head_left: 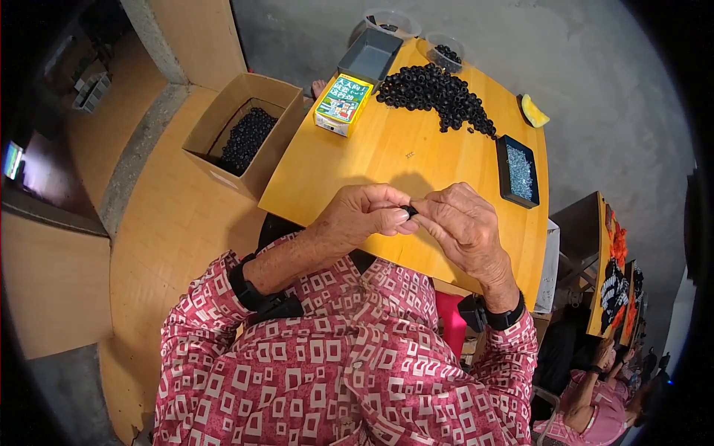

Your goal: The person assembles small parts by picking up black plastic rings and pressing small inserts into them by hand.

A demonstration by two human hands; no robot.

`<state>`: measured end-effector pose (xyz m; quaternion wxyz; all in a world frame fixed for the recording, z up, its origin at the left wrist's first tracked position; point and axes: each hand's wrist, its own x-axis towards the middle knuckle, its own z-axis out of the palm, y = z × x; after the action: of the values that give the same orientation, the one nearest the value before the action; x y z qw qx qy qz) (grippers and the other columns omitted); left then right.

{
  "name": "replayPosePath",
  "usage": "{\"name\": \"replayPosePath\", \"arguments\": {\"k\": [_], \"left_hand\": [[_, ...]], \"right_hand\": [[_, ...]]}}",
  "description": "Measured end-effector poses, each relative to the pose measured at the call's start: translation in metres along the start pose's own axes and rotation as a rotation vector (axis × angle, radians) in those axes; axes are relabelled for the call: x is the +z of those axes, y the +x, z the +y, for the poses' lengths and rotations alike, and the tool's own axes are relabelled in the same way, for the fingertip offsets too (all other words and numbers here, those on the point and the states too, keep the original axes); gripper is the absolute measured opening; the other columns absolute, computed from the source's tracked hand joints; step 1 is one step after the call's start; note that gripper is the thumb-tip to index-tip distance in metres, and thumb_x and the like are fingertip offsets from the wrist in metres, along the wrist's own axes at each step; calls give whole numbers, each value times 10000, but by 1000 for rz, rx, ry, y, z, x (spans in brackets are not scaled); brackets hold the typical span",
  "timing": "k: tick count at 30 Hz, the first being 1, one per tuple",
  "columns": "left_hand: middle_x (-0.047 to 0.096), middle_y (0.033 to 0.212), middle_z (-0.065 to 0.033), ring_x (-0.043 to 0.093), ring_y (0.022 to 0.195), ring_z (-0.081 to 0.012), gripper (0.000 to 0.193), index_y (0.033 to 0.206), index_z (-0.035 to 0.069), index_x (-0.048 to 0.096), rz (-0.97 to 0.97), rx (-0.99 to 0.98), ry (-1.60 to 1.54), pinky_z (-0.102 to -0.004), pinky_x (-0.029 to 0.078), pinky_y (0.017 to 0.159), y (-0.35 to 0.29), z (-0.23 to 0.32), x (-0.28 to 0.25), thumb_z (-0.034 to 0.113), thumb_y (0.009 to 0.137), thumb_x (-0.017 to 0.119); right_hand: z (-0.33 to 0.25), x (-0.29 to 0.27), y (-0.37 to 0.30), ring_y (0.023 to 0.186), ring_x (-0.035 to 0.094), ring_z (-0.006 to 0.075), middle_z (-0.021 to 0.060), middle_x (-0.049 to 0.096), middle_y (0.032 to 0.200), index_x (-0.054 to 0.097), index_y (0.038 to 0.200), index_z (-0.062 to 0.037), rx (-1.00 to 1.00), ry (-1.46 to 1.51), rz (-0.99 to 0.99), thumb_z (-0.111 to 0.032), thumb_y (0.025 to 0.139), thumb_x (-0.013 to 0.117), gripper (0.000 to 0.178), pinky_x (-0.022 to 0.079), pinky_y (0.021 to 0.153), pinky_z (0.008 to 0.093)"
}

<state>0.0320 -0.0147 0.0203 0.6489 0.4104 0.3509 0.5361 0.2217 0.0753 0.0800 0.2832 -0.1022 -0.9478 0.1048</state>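
Over the near edge of the yellow wooden table, my two hands meet. My left hand [368,212] is closed in a pinch on a small black part [408,211], mostly hidden by the fingertips. My right hand [462,223] is also closed, its fingertips against the same part; whether they hold a second small piece is hidden. Farther back lies a heap of small black ring-shaped parts [431,93]. To the right, a black tray [504,178] holds many small, clear-bluish pieces [520,172].
An open cardboard box [204,145] of dark parts stands left of the table [335,167]. On the tabletop are a yellow-green carton [343,104], a grey tray [370,56], plastic tubs [450,52] and a yellow piece [535,111]. People sit at another table, lower right.
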Motion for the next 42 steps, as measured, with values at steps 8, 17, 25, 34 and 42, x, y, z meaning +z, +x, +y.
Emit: {"name": "replayPosePath", "arguments": {"k": [8, 17, 25, 34, 42], "left_hand": [[696, 996, -49, 620, 880, -65, 316, 1192, -11, 612, 16, 23, -76, -216, 504, 811, 1, -9, 2, 209, 968, 643], [654, 991, -12, 593, 886, -46, 304, 1191, 7, 619, -5, 39, -27, -214, 503, 799, 1, -4, 2, 212, 968, 642], [636, 970, 4, 579, 875, -38, 271, 1175, 3, 624, 20, 40, 20, -212, 498, 792, 2, -9, 0, 177, 967, 619], [620, 969, 8, 547, 841, -44, 277, 1163, -19, 621, 6, 111, 123, -213, 479, 769, 2, -3, 3, 186, 981, 587], [648, 1109, -48, 608, 1023, -102, 341, 1192, -9, 644, 1, -35, -7, -250, 503, 904, 1, 1, 1, 263, 991, 597]], "right_hand": [[-3, 14, -13, 766, 629, 256, 111, 664, 868, 720, 1019, -1, 80, 79, 89, -39, 749, 777, 279, 500, 696, 353], [-7, 35, -24, 771, 619, 241, 108, 671, 903, 713, 1069, -4, 160, 146, 281, -44, 722, 808, 362, 485, 682, 344], [-13, 43, -26, 788, 603, 245, 104, 659, 933, 700, 1107, -13, 177, 39, 294, -35, 727, 802, 394, 480, 700, 352], [-9, 43, -27, 795, 620, 261, 115, 657, 910, 692, 1077, -14, 199, 40, 340, -29, 697, 812, 399, 491, 705, 358], [-9, 39, -24, 790, 622, 260, 116, 653, 888, 687, 1042, -18, 163, -6, 347, -30, 673, 817, 392, 490, 707, 360]]}}
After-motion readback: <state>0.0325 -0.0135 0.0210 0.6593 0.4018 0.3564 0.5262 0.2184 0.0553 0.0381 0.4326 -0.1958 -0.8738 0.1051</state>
